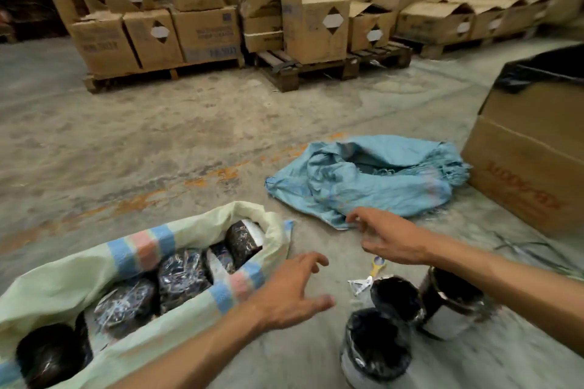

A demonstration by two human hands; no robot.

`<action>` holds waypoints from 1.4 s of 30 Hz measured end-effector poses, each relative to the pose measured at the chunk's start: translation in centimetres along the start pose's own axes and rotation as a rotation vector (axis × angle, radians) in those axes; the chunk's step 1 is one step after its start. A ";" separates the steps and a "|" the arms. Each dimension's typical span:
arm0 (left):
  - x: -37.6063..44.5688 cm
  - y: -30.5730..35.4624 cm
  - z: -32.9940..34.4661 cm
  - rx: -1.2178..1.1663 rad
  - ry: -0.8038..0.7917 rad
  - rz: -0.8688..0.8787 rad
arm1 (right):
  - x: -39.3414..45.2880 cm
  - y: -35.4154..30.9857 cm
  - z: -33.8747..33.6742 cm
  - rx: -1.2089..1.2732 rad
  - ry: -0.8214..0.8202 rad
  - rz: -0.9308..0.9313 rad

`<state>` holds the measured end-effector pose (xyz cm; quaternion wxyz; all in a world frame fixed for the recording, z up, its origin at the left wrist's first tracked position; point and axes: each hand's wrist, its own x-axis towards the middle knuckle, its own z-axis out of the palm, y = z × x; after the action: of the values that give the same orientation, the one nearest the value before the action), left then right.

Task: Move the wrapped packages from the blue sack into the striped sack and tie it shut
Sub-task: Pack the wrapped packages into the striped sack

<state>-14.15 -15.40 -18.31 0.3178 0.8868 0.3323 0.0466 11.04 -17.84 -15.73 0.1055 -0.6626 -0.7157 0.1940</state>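
The striped sack (72, 284), pale green with blue and pink bands, lies open at the lower left with several dark wrapped packages (181, 271) inside. The blue sack (373, 181) lies crumpled on the floor at centre right, its mouth open and slack. Three wrapped packages (395, 297) stand on the floor at the lower right. My left hand (290, 290) hovers beside the striped sack's mouth, fingers spread, holding nothing. My right hand (388, 238) reaches with fingers apart, its fingertips at the blue sack's near edge.
A large cardboard box (531, 148) lined with black plastic stands at the right. A yellow-handled cutter (376, 265) and a paper scrap lie by the packages. Pallets of stacked cartons (196, 28) line the back. Bare concrete floor (158, 151) lies between.
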 end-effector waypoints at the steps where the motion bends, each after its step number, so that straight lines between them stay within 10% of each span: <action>1: 0.4 0.9 0.8 -0.042 -0.066 0.011 | -1.1 1.1 -0.2 -0.028 -0.076 0.023; 14: 2.0 3.7 7.8 -0.013 -0.184 0.247 | -7.9 5.3 -0.7 -0.594 -0.701 0.209; 26: 0.3 1.7 1.2 -0.653 -0.153 -0.007 | -5.8 3.1 -7.2 -0.456 -0.451 0.165; 42: -8.3 -6.0 -10.0 -1.459 0.528 -0.364 | 8.2 -14.0 -4.4 0.301 -0.116 -0.081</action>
<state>-26.89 -11.78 -12.82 0.7316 0.3466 0.4218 0.4083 -0.71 -9.73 -6.78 0.1697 -0.5976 -0.7097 0.3324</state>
